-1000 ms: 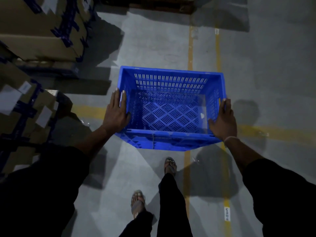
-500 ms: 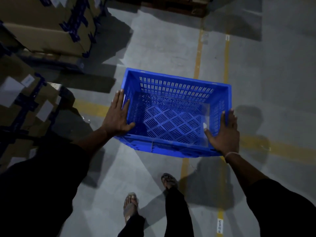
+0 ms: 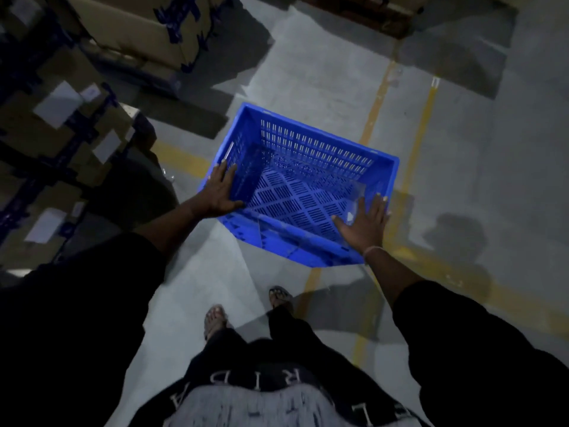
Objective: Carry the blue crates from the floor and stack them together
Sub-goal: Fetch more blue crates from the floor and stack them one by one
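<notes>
I see grey concrete floor [image 3: 308, 72] crossed by yellow lines [image 3: 426, 124]; taped cartons [image 3: 129, 29] stack from nine to eleven o'clock. The crate [image 3: 308, 186] hangs tilted at centre, carried above the floor; empty slotted plastic, I judge it light, stiff, best held at the rims. Left hand [image 3: 220, 192] at nine and right hand [image 3: 366, 226] at four press the side walls, fingers straight, thumbs inside.

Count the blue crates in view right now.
1. The blue crate is between the left hand and right hand, above the floor. Others may be out of frame.
</notes>
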Demonstrator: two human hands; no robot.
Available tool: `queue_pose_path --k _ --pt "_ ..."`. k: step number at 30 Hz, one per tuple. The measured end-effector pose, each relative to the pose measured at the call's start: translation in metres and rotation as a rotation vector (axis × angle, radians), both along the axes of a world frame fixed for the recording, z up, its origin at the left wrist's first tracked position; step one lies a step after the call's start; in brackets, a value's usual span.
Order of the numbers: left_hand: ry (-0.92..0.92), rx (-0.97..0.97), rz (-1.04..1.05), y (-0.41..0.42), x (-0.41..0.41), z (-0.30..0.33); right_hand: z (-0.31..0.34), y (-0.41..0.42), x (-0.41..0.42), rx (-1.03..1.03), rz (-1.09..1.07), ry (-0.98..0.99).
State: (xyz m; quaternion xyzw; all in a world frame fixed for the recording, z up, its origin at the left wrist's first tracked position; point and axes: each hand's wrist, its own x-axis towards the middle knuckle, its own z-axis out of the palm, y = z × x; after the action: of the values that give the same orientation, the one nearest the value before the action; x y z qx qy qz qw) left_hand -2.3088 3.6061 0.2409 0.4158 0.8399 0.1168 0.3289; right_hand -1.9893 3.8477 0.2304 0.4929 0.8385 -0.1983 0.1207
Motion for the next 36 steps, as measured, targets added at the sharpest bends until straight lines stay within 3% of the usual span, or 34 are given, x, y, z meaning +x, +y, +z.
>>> queue_pose_path --k 5,18,28,36 --pt "-0.108 0.069 0.173 -0.048 0.059 0.009 0.024 -0.030 -0.033 -0.097 0.159 0.112" --pt "-0.057 0.206 0.592 -0.146 0.139 0.038 0.044 -0.102 -0.100 -0.251 0.574 0.295" --pt "-0.047 0.302 0.932 -0.227 0.194 0.047 0.047 -0.174 -0.148 -0.384 0.863 0.328" --pt "-0.016 0.384 1.233 -0.321 0.248 0.053 0.055 -0.280 -0.173 -0.424 1.113 0.298"
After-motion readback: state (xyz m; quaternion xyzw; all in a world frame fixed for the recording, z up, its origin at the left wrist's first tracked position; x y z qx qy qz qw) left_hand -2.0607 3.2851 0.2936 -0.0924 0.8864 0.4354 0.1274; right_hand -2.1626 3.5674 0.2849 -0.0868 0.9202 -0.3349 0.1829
